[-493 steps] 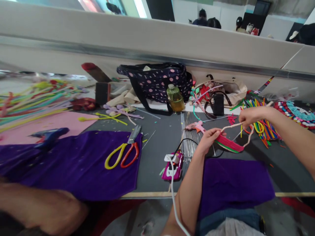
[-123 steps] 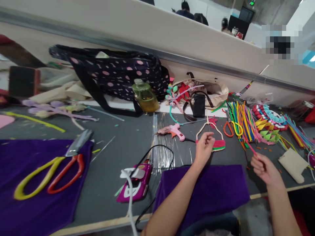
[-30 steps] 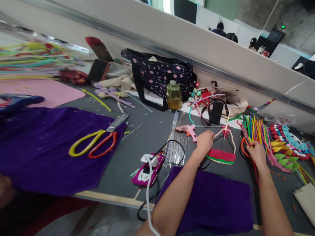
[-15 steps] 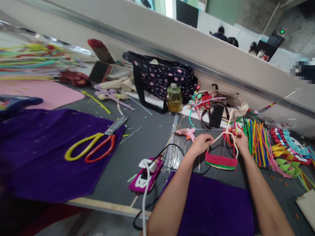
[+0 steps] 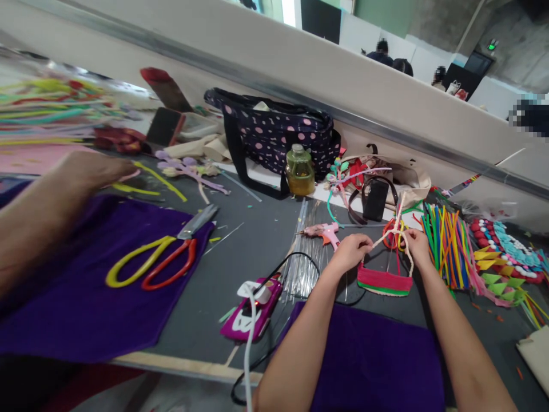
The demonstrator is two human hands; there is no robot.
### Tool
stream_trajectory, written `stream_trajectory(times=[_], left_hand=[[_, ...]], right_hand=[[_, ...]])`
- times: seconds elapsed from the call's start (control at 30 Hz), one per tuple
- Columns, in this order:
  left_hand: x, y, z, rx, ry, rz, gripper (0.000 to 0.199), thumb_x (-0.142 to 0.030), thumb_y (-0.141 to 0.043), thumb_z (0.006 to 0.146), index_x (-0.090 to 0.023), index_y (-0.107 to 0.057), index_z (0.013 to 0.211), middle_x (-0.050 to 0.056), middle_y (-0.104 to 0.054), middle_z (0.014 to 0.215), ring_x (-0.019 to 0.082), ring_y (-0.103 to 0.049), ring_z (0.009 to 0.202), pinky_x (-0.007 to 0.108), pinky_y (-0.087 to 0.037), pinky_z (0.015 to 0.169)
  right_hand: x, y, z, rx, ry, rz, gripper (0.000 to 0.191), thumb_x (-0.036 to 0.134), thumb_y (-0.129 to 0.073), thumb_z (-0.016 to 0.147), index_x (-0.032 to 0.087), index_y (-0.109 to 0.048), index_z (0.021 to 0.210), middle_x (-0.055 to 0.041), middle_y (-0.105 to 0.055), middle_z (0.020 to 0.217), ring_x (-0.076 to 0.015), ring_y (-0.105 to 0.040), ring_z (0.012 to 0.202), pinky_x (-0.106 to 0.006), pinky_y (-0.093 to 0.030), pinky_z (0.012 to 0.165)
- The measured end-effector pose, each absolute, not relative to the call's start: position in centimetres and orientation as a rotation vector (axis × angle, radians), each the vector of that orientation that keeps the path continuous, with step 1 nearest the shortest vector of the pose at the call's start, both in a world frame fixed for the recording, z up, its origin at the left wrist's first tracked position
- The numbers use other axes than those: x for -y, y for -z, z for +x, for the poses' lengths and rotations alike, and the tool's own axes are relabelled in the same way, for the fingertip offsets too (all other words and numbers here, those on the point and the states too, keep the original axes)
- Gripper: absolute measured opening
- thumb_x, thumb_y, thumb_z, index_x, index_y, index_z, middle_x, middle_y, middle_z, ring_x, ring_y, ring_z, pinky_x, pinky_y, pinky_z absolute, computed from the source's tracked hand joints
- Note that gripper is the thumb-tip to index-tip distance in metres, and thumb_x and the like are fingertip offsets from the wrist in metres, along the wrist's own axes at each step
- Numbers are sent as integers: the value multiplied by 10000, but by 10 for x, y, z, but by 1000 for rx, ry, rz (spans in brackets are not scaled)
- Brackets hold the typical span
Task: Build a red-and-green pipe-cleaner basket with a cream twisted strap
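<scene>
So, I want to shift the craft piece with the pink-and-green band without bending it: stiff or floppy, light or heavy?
The craft piece is probably light, being largely an open outline. Its cream frame would likely flex, since the sides are slender and bowed. The pink-and-green band may hold its shape better, as it looks broader and denser.

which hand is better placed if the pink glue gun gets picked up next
Probably the left hand: it is right beside the pink glue gun. The right hand is on the far side of the cream-framed piece, near the bundle of colored strips.
</scene>
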State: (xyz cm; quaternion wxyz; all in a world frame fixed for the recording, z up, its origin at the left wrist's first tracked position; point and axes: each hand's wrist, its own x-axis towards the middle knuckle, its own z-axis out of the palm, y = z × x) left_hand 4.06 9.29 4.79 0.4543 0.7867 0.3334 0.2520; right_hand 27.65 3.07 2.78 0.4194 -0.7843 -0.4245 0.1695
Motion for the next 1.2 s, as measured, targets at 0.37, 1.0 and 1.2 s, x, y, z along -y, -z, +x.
stream_trajectory(times=[0.37, 1.0, 1.2], left_hand=[[-92, -39, 46, -795, -652, 1887, 157, -185, -513, 750, -158, -666, 733, 4, -636, 678, 133, -561, 624, 222, -393, 596], [-95, -35, 47, -697, -652, 1682, 156, -251, -547, 728, -134, -648, 749, -5, -583, 625, 111, -498, 545, 215, -368, 523], [-92, -34, 50, -728, -652, 1682, 156, -260, -551, 726, -138, -645, 753, -11, -582, 617, 104, -503, 512, 209, -366, 501]], right_hand=[[-29, -38, 285, 1296, -211, -2138, 259, 415, -550, 757, 193, -622, 644, -15, -620, 610, -161, -557, 595, -247, -388, 584], [-84, -57, 297, 1318, -177, -2355, 324, 372, -491, 814, 176, -670, 628, -54, -659, 643, -171, -582, 645, -249, -335, 553], [-79, -50, 304, 1384, -369, -2251, 297, 379, -597, 711, 171, -624, 501, 3, -519, 426, -137, -508, 502, -234, -311, 494]])
